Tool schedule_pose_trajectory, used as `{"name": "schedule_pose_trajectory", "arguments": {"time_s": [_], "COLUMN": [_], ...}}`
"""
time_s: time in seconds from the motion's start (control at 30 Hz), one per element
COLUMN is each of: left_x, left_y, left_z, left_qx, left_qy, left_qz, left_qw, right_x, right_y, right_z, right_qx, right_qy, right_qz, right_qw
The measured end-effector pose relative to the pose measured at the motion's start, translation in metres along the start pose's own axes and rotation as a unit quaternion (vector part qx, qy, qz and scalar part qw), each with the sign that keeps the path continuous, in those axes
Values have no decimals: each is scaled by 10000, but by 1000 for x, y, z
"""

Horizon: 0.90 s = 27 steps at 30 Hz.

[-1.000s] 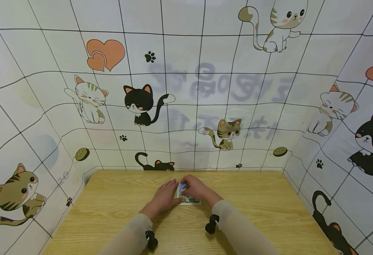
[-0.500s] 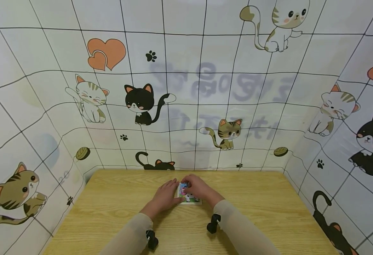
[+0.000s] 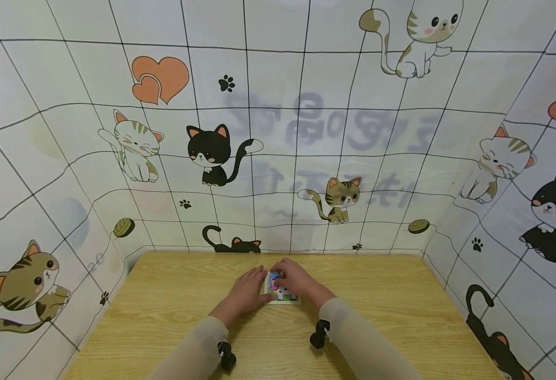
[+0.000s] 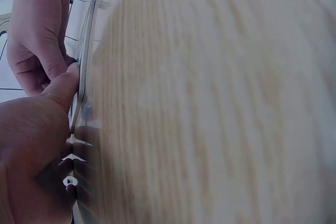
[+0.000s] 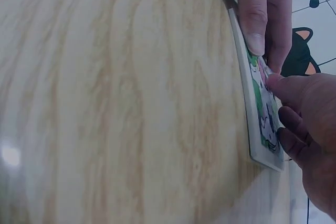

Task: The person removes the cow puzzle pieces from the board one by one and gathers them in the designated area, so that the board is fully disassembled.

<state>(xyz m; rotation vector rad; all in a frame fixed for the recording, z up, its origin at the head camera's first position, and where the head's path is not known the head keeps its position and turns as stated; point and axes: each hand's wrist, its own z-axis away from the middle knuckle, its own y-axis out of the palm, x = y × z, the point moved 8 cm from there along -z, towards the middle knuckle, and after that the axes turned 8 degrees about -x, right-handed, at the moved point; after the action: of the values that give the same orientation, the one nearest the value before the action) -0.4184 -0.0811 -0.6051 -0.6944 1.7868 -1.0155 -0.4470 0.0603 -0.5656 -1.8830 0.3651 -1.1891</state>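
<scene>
A white-bordered picture board (image 3: 285,295) showed blue, pink and green; the table (image 3: 164,311) was yellow wood-grain, the wall (image 3: 278,68) white, black-gridded and cat-printed.

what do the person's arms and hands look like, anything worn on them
The left sleeve and right sleeve are long, plain and beige. The left hand and right hand are ungloved. A small, lumpy black device is worn near each wrist.

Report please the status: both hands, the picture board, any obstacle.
Left hand: thumb on picture board. Right hand: fingers at its printed face, pinch unclear. Board lying on table; only the hands partly covering it.
</scene>
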Motion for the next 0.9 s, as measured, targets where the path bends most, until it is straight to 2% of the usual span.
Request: {"name": "schedule_pose_trajectory", "arguments": {"time_s": [0.17,0.4,0.63,0.9], "left_x": [5,4,3,2], "left_y": [4,4,3,0], "left_z": [-2,-3,-4,-2], "left_qx": [-66,-17,-16,14], "left_qy": [40,-20,-21,-85], "left_qz": [25,37,-46,-33], "left_qw": [10000,10000,10000,10000], "right_x": [0,1,-6,-16], "right_y": [-4,-11,-22,-35], "right_z": [3,5,11,18], "right_qx": [-120,-178,-188,-288], "right_qy": [-28,-131,46,136], "right_qz": [-197,-376,-631,-589], "right_qw": [9997,9990,9978,9978]}}
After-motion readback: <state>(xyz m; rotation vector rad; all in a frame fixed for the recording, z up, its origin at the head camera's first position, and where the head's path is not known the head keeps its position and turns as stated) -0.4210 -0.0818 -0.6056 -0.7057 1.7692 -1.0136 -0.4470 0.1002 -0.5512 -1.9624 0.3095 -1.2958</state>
